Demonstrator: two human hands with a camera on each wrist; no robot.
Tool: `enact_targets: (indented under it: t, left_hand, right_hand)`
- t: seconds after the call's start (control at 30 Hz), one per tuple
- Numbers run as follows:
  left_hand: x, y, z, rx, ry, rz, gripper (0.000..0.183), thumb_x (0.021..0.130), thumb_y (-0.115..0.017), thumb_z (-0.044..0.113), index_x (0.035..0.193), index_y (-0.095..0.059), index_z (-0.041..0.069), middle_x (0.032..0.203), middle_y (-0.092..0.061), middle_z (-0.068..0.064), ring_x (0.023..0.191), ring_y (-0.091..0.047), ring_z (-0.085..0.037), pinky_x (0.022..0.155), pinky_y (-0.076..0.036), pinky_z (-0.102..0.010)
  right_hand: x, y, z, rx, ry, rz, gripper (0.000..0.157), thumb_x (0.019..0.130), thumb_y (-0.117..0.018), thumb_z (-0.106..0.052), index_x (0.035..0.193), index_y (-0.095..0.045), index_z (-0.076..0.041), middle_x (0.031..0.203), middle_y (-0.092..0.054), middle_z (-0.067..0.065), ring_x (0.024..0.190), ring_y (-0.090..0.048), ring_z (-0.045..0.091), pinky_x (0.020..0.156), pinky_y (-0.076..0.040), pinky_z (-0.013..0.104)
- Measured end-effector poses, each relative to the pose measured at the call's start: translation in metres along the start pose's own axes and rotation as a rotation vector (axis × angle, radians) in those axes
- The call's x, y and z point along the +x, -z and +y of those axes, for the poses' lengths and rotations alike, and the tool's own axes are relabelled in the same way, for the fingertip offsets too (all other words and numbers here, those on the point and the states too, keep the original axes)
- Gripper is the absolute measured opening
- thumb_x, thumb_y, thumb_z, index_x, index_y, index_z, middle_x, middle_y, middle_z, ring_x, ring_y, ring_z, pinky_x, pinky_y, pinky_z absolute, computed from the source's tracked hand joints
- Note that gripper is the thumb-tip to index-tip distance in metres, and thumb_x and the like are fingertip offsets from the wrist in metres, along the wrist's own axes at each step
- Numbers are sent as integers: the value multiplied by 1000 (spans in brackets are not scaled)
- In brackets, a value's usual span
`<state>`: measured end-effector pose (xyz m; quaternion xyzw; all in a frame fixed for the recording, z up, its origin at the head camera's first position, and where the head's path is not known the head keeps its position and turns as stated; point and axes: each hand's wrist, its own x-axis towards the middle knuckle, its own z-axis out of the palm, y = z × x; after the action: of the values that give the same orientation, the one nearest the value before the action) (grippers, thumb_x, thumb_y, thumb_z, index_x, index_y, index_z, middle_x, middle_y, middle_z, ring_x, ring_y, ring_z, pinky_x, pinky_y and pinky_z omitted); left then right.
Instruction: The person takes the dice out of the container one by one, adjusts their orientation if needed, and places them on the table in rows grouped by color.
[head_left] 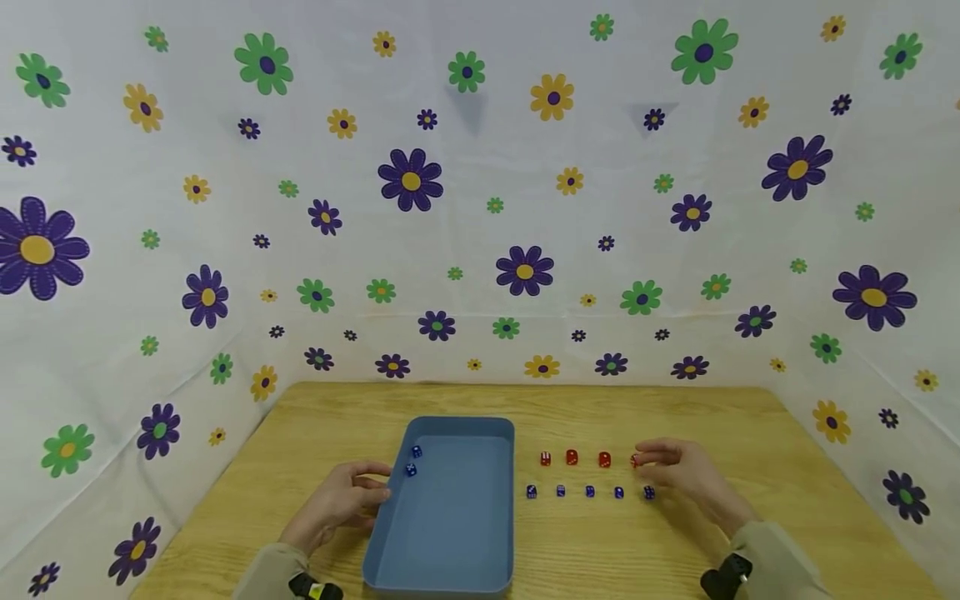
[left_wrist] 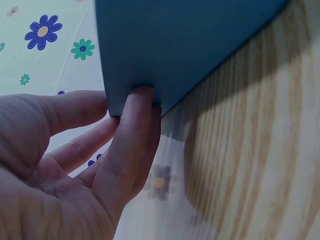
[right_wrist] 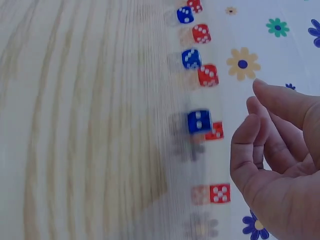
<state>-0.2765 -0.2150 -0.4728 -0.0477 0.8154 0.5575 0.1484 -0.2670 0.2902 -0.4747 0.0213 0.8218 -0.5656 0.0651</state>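
At the left long side of a blue-grey tray [head_left: 461, 533], my left hand [head_left: 345, 504] holds the wall. The thumb tip disappears behind the rim and a finger [left_wrist: 131, 117] lies against the outer face. Two blue dice [head_left: 411, 470] sit in the tray by that wall. My right hand [head_left: 678, 471] hovers at the right end of a row of red dice [head_left: 572, 457]. A red die [head_left: 634, 460] shows between its thumb and finger, overlapped by them in the head view. In the right wrist view, a gap separates the fingers from the red dice [right_wrist: 220, 193].
Nearer to me, a row of several blue dice [head_left: 589, 492] runs parallel to the red row, right of the tray. All stand on a wooden table [head_left: 600, 550]. A white flower-printed sheet [head_left: 480, 233] encloses the back and sides.
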Motion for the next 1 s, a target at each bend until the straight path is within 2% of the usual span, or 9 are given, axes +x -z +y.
enact_targets:
  t: [0.2, 0.63, 0.87, 1.0]
  left_hand:
    - [-1, 0, 1, 5, 13, -2, 43, 90, -68, 6, 131, -57, 2, 109, -65, -18, 83, -68, -21, 64, -59, -38]
    - [-1, 0, 2, 16, 30, 8, 41, 90, -68, 6, 130, -58, 3, 107, -66, -17, 83, -68, -20, 65, -59, -38]
    - [-1, 1, 2, 10, 25, 14, 40, 90, -68, 7, 129, -59, 4, 107, -66, -16, 83, -68, -20, 64, -59, -38]
    - [-1, 0, 1, 6, 17, 15, 39, 90, -68, 6, 128, -60, 5, 107, -66, -16, 82, -68, -20, 64, -59, -38]
  right_hand:
    - [3, -18, -12, 72, 1, -27, 46, 93, -68, -11, 133, -54, 7, 121, -66, 19, 98, -68, 19, 80, -56, 33]
    - [13, -69, -41, 108, 54, -74, 38, 93, -68, -14, 127, -61, 3, 114, -69, 14, 96, -66, 21, 80, -55, 35]
    - [19, -96, -57, 126, 138, -133, 39, 93, -67, -15, 126, -61, 4, 114, -68, 17, 96, -65, 22, 80, -55, 35]
    - [25, -113, -64, 152, 157, -164, 36, 94, -67, -14, 125, -62, 3, 110, -69, 15, 95, -65, 23, 82, -55, 38]
